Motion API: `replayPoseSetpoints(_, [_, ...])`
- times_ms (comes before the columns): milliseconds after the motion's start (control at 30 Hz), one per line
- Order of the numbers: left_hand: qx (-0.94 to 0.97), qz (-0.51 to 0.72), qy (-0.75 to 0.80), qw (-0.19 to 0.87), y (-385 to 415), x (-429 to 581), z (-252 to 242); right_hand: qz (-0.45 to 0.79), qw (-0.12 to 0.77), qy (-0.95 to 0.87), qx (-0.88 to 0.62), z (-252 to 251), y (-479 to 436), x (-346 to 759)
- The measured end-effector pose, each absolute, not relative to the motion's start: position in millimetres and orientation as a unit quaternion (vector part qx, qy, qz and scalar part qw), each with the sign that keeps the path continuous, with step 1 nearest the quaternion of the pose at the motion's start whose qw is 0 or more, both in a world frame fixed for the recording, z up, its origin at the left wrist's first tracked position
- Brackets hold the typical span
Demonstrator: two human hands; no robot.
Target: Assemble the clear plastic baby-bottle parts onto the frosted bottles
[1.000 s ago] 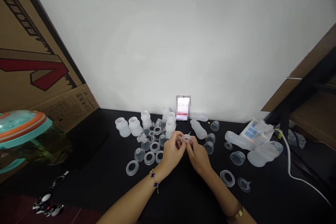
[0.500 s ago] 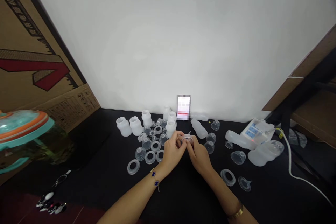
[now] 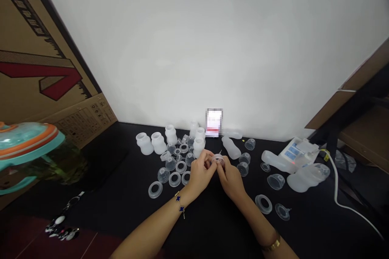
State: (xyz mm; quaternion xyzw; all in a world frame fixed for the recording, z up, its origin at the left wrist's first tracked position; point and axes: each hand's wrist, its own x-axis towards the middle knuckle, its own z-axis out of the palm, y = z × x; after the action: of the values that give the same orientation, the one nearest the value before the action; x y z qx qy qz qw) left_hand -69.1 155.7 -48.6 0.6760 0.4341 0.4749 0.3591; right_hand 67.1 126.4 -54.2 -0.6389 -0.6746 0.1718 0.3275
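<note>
Writing: carton point(image 3: 39, 68) at the left edge of the worktop point(image 3: 212, 226) shows a red arrow and dark print, too small to read; the white card point(image 3: 214, 122) at the back edge is blurred out; blue labels on the white box point(image 3: 296, 150) near the right edge are unreadable.

Both forearms come in from the near edge and meet mid-worktop. Left hand point(image 3: 200, 174), bracelet on its wrist, has its fingers curled and pinches a small clear cap point(image 3: 218, 159). Right hand point(image 3: 231, 178), gold watch on its wrist, pinches the same cap from the other side, thumb on top. The cap is held just above the worktop, probably a ring with a teat in it, hard to tell.

White bottles point(image 3: 158, 141) stand toward the back left. Clear rings point(image 3: 174, 179) lie just left of the left hand. Two more bottles point(image 3: 299, 180) lie on their sides at the right, with a white cable point(image 3: 337, 186) beyond.
</note>
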Motion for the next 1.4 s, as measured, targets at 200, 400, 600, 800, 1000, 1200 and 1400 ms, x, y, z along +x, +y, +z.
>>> replayPoseSetpoints(200, [0.689,0.461,0.432,0.355,155.6,-69.6,-48.3,0.183,0.346,-0.668,-0.633,-54.5,126.2,67.2])
replayPoseSetpoints(400, [0.687,0.463,0.442,0.344,155.7,-69.7,-47.5,0.203,0.377,-0.656,-0.622,-52.8,124.6,65.8])
replayPoseSetpoints(600, [0.686,0.442,0.5,0.29,156.2,-70.6,-42.3,0.236,0.418,-0.625,-0.616,-51.1,125.5,66.5])
replayPoseSetpoints(800, [0.689,0.446,0.482,0.306,156.1,-72.0,-43.9,0.25,0.427,-0.636,-0.592,-49.6,125.9,67.1])
replayPoseSetpoints(1000, [0.688,0.458,0.462,0.323,156.9,-73.5,-44.9,0.261,0.428,-0.632,-0.591,-52.4,127.6,68.7])
replayPoseSetpoints(1200, [0.689,0.476,0.454,0.303,159.5,-72.8,-46.3,0.252,0.411,-0.642,-0.596,-51.9,127.3,69.3])
replayPoseSetpoints(1400, [0.666,0.475,0.435,0.377,158.0,-70.6,-46.3,0.274,0.454,-0.616,-0.582,-51.4,127.5,69.5])
